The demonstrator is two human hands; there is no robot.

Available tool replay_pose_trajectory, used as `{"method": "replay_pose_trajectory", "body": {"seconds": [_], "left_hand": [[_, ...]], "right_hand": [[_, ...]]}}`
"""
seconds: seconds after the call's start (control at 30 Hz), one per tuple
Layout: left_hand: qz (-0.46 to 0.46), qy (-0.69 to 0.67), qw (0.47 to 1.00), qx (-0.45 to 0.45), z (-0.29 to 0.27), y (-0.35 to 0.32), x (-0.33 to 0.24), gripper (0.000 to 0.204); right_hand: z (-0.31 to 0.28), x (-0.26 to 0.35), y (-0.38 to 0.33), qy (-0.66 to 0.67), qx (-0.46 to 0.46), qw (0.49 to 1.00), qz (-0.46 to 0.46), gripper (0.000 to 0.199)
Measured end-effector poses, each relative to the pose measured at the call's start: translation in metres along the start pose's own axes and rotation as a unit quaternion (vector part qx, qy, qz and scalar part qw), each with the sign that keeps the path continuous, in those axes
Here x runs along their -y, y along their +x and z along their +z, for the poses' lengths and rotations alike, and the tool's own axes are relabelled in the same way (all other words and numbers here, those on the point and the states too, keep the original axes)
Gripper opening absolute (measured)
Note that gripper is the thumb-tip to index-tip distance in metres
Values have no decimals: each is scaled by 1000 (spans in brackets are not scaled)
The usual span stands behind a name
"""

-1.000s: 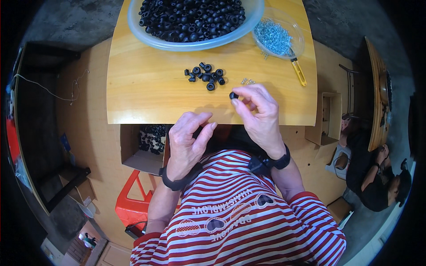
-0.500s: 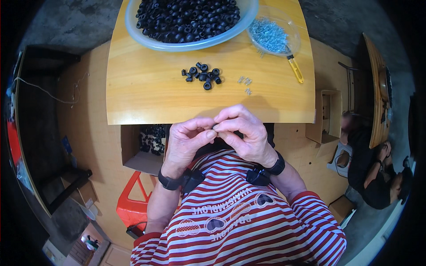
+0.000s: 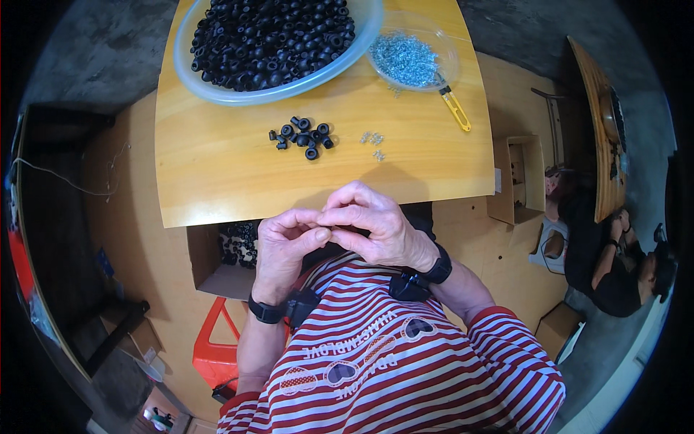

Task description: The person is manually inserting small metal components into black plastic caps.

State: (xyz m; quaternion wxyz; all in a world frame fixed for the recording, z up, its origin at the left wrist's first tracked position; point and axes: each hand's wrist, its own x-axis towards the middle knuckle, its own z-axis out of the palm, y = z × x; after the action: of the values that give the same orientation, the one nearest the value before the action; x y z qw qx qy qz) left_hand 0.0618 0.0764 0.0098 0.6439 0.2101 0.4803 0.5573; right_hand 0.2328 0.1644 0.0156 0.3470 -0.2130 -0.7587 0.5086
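Left hand (image 3: 285,242) and right hand (image 3: 377,230) meet, pinched together just off the tabletop (image 3: 217,189); what's between is hidden, so can't tell what they grasp! Basin (image 3: 253,98) cut off up top, box (image 3: 230,281) half-covered. Black parts (image 3: 302,136) still clustered beyond, silvery bits (image 3: 377,139) nearby. A second ago the hands were apart, the right showing one black part.

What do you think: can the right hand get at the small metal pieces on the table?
Probably yes: nothing visible stands between the right hand and the metal pieces, though it appears to touch the left hand.
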Motion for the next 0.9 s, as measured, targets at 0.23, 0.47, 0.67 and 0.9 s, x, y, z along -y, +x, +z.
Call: {"method": "replay_pose_trajectory", "body": {"seconds": [0.23,0.47,0.67,0.9], "left_hand": [[-32,-30,999,22,-6,1,3,23],[15,32,999,-2,6,5,2,27],[35,46,998,-15,7,8,4,30],[30,45,998,-19,10,9,4,31]], "right_hand": [[-5,0,-3,-2,8,1000,4,27],[-38,-21,-8,-259,-243,931,78,17],[-39,-34,-7,-302,-247,917,85,15],[-37,-38,-5,-355,-222,904,86,14]]}}
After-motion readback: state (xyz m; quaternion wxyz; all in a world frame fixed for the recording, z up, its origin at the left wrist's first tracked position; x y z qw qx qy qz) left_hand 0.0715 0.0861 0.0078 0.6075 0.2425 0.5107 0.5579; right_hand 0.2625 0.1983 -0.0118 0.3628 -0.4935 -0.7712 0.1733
